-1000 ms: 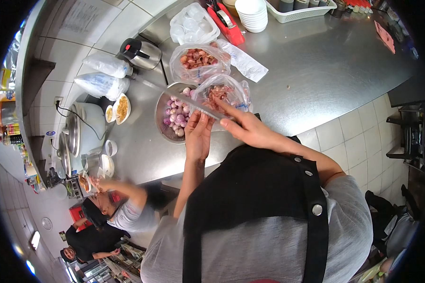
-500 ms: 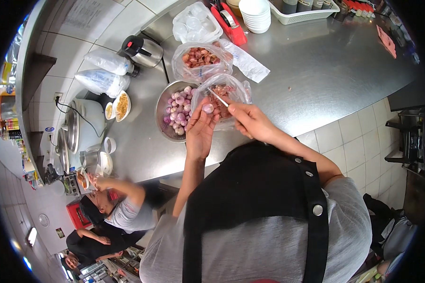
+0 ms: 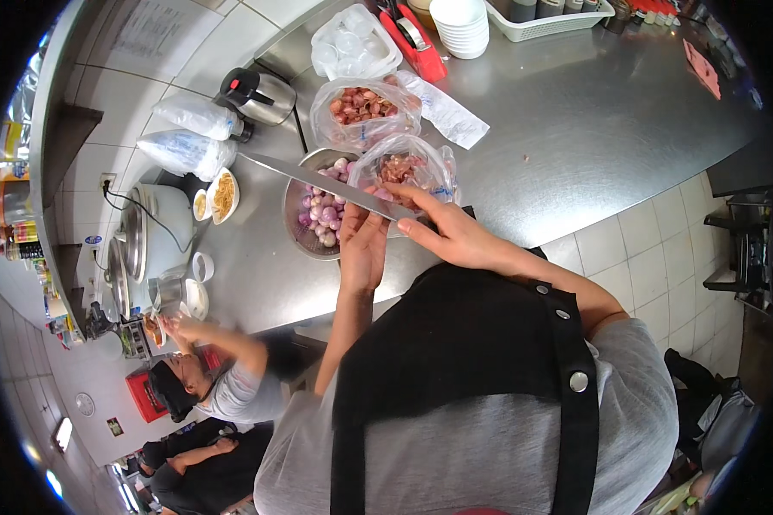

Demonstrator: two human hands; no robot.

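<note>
My right hand (image 3: 455,230) grips a large knife (image 3: 305,176), its broad blade turned flat and reaching left over the steel bowl (image 3: 296,230). Behind the blade, my left hand (image 3: 365,249) has its fingers closed round a small purple shallot (image 3: 385,194), mostly hidden. Several peeled shallots (image 3: 325,206) fill the perforated bowl, left of my left hand. Just beyond my hands, a clear plastic bag (image 3: 441,172) stands with its mouth wide, showing reddish peelings (image 3: 401,167) inside.
Farther back, another plastic bag holds brown-red shallots or skins (image 3: 362,106). A thermal jug (image 3: 259,94), a red tape dispenser (image 3: 414,43) and stacked white bowls (image 3: 459,27) stand along the counter (image 3: 567,112). At left, a co-worker (image 3: 223,378) works at the same counter.
The knife has swung from a short, edge-on look to lying broadside across my left hand, tip pointing left. My right hand has turned and come closer to the left.
</note>
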